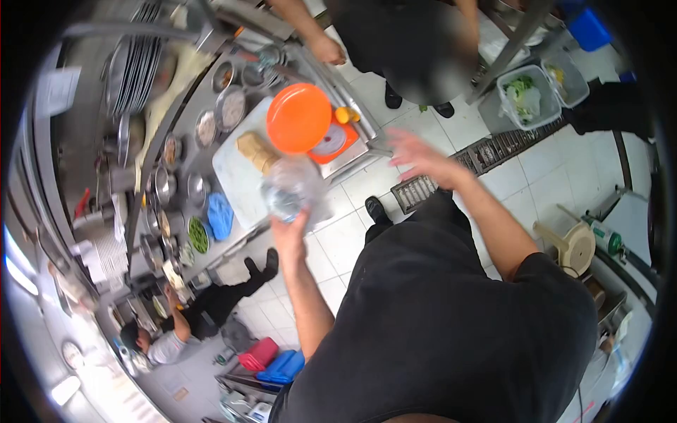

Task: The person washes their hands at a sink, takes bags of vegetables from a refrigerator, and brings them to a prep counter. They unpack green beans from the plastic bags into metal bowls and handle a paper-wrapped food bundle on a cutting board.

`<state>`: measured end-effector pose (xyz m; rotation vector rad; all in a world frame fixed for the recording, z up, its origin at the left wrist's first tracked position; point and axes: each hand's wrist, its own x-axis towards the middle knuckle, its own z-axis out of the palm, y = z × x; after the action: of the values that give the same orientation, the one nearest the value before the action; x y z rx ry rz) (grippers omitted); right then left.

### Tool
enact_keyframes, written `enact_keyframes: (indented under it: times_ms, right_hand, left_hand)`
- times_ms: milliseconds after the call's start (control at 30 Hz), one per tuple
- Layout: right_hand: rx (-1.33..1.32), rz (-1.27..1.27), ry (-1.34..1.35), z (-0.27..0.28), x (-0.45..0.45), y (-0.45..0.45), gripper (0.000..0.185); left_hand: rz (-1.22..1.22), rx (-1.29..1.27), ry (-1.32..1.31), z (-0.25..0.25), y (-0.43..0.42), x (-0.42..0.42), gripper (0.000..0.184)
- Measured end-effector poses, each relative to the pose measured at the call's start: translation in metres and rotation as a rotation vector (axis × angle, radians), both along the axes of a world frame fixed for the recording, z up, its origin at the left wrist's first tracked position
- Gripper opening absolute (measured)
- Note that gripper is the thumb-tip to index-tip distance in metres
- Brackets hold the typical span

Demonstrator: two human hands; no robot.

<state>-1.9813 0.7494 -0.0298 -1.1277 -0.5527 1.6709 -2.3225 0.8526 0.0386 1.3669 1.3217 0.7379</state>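
Observation:
My left hand (289, 240) is closed on a clear plastic bag (293, 189), holding it up over the near edge of the counter. The bag is blurred, and I cannot make out what it contains. Just beyond it, tan blocks (257, 152) lie on a white cutting board (236, 180). An orange plate (299, 118) rests on an orange scale (331, 144) at the board's right. My right hand (423, 156) is empty, its fingers spread and smeared by motion, in the air over the floor right of the counter.
Metal bowls (198, 189) of ingredients, green strips (198, 235) and a blue cloth-like bundle (220, 216) line the counter. A person in dark clothes (388, 42) stands across; another person (176, 338) works lower left. A floor grate (493, 151) and a tub of greens (522, 99) are at right.

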Motion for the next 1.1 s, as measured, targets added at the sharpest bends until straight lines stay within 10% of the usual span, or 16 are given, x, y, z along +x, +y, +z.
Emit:
enact_keyframes:
  times_ms: [133,300,500,733,867,1100]
  right_hand:
    - [0.462,0.223,-0.226,0.026,-0.121,0.027,0.060]
    - [0.271,0.118,-0.150,-0.012,-0.131,-0.005,0.026]
    - [-0.100,-0.183,0.101,-0.073,-0.097,-0.081,0.022]
    - [-0.590,-0.665,-0.179,-0.328,0.164,-0.201,0.030]
    - [-0.501,-1.172,-0.216,-0.235,0.307,-0.160,0.096]
    - [-0.517,-0.845,-0.802,-0.192,0.331,-0.098,0.066]
  left_hand:
    - [-0.272,-0.122,-0.053,-0.019,-0.022,0.019,0.075]
    - [-0.346,-0.621,-0.536,-0.053,-0.028,-0.011,0.098]
    - [0.057,-0.863,-0.628,-0.116,-0.057,0.009,0.073]
    - [0.000,-0.624,-0.126,-0.113,-0.044,0.020,0.052]
    - [-0.067,-0.591,-0.043,-0.099,-0.062,0.044,0.053]
    - [-0.031,-0.575,-0.254,-0.060,-0.073,0.084,0.049]
